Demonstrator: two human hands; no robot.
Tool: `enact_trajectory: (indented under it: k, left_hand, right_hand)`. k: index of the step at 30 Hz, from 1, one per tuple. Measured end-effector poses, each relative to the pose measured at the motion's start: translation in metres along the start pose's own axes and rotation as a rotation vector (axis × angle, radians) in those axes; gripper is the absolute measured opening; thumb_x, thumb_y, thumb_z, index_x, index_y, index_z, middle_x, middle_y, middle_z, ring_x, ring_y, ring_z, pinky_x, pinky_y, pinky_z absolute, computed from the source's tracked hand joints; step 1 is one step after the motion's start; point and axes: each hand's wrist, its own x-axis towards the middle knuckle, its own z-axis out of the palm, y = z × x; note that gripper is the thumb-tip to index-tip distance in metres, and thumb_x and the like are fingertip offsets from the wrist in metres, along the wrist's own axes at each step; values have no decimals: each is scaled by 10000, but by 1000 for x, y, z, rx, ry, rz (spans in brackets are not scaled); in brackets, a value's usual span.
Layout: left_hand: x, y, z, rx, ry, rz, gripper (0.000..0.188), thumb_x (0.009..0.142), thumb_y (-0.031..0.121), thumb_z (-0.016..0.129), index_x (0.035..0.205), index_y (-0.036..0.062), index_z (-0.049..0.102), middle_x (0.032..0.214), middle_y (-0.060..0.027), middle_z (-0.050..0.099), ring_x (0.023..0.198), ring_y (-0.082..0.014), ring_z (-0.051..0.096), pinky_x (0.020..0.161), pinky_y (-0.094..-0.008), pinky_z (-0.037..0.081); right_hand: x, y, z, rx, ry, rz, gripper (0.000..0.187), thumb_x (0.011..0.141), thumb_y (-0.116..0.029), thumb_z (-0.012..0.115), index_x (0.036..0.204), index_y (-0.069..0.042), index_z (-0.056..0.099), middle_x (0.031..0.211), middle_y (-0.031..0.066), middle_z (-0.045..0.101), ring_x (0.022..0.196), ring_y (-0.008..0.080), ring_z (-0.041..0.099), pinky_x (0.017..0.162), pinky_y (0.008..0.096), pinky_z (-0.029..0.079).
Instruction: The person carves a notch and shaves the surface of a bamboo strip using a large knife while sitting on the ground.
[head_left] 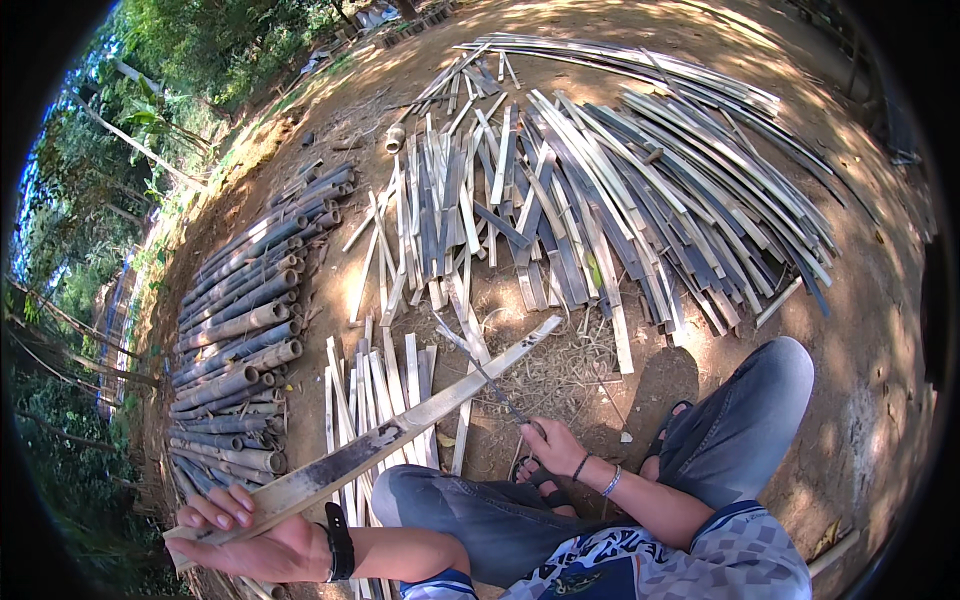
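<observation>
"While poles (240,320) lie at the frame's left, what's the left hand (268,550) holding?"

"A long strip (370,443), going from lower left to middle. The fingers curl around its low end."

"And then?"

"A thin knife (497,391) crosses it mid-frame, gripped by the right hand (555,450). Upper right, there's a big pile (620,220)."

Shirt front (597,580): pale lettering on dark panel, near; not clearly legible.
Right sleeve band (728,518): small pale marking; illegible.
Readable text: none.
</observation>
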Motion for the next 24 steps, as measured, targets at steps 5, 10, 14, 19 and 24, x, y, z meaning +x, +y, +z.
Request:
enact_trajectory:
  k: [5, 10, 14, 19, 24]
  left_hand:
    - [-2, 0, 2, 23, 5, 5, 385, 986, 394, 433, 752, 89, 418, 611, 13, 325, 494, -82, 312, 439, -216, 282]
    - [1, 1, -9, 11, -78, -39, 381, 979, 398, 451, 751, 95, 411, 614, 8, 338, 511, -90, 322, 472, -233, 304]
    - [0, -1, -4, 0, -42, -22, 394, 989, 398, 423, 737, 93, 419, 608, 12, 324, 497, -86, 305, 443, -223, 280]
    - [2, 1, -3, 55, -9, -12, 432, 987, 457, 375, 776, 82, 414, 606, 6, 328, 453, -78, 324, 422, -209, 302]
    - [-6, 3, 3, 43, -53, -4, 366, 985, 390, 437, 763, 99, 411, 625, 3, 345, 513, -95, 334, 477, -234, 316]
  right_hand:
    - [-12, 1, 16, 29, -71, -53, 391, 943, -373, 490, 935, 8, 575, 570, 165, 547, 530, 313, 613, 529, 419, 471]
    - [-14, -22, 3, -141, -106, -93, 407, 922, -385, 511, 983, 11, 579, 609, 189, 572, 596, 365, 614, 585, 447, 468]
    - [6, 19, -4, -132, 40, -34, 398, 933, -377, 488, 939, 14, 565, 599, 185, 560, 620, 353, 628, 596, 436, 479]
    - [-12, -17, 6, -44, -113, 6, 393, 935, -381, 490, 883, 5, 539, 594, 183, 536, 628, 374, 606, 586, 449, 461]
    - [-17, -30, 2, -133, -76, -195, 412, 934, -386, 493, 909, 20, 560, 557, 177, 528, 572, 357, 611, 544, 436, 465]
